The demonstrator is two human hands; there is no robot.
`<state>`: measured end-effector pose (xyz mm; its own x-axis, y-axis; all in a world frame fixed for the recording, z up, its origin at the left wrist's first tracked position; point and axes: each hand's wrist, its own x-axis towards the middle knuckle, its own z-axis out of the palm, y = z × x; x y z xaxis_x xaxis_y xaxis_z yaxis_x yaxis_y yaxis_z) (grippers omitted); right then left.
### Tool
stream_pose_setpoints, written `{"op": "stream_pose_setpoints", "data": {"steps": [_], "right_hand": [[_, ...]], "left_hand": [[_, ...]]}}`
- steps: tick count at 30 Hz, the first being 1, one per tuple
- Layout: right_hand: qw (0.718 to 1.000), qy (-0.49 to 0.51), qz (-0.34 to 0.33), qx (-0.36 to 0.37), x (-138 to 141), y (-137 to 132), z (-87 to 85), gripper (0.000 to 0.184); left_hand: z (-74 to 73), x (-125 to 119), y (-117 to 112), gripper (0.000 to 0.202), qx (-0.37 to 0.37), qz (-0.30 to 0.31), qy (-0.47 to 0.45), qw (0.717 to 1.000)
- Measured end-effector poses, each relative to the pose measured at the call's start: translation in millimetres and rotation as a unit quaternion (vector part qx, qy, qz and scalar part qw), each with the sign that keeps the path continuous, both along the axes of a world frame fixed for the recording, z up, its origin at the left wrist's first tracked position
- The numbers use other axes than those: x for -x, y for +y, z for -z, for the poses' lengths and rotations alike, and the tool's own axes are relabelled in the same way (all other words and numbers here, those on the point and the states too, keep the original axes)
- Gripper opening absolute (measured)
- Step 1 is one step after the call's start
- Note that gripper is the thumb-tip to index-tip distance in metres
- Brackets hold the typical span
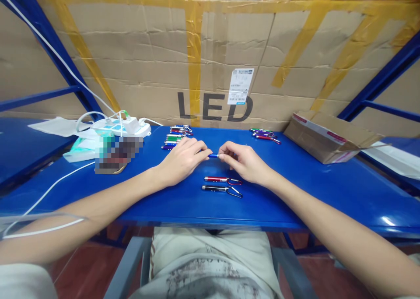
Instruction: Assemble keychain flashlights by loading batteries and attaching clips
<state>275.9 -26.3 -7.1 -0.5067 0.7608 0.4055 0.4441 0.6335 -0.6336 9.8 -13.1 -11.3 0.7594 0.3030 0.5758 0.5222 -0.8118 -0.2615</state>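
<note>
A small blue keychain penlight (214, 156) lies level between my two hands, above the blue table. My left hand (183, 161) pinches its left end with the fingertips, and my right hand (244, 160) pinches its right end; the fingers cover both ends. Just below, a red penlight (216, 179) and a black penlight (215, 188) rest side by side, each with a carabiner clip at its right end. Behind my left hand is a row of several penlights (173, 138) in mixed colours, partly hidden by that hand.
At the back right lie several more penlights (265, 135), beside an opened cardboard box (315, 137). A white power strip (121, 126) with cables, a teal-and-white packet (85, 148) and a blurred-out item (118, 155) occupy the left. A large taped carton (157, 49) stands along the back.
</note>
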Motion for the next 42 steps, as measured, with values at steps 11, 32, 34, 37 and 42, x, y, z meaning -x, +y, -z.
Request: {"op": "stream_pose_setpoints", "data": {"steps": [11,32,34,37,42], "right_hand": [[0.991,0.048,0.000,0.122,2,-1,-2.1,0.025],[0.881,0.209,-0.012,0.424,1,1,-8.4,0.045],[0.896,0.207,-0.004,0.392,3,2,-4.8,0.047],[0.932,0.195,0.003,0.304,6,3,0.2,0.045],[0.988,0.090,0.024,0.125,6,2,2.6,0.021]], "left_hand": [[0.3,-1,-1,0.030,0.014,0.017,-0.021,1.000],[-1.3,-4,-4,0.029,-0.030,0.002,-0.023,0.999],[-1.5,-4,-3,0.029,-0.021,-0.001,-0.027,0.999],[-1.0,-2,-3,0.030,0.011,-0.008,-0.033,0.999],[1.6,0,0,0.033,0.081,-0.017,-0.040,0.996]]}}
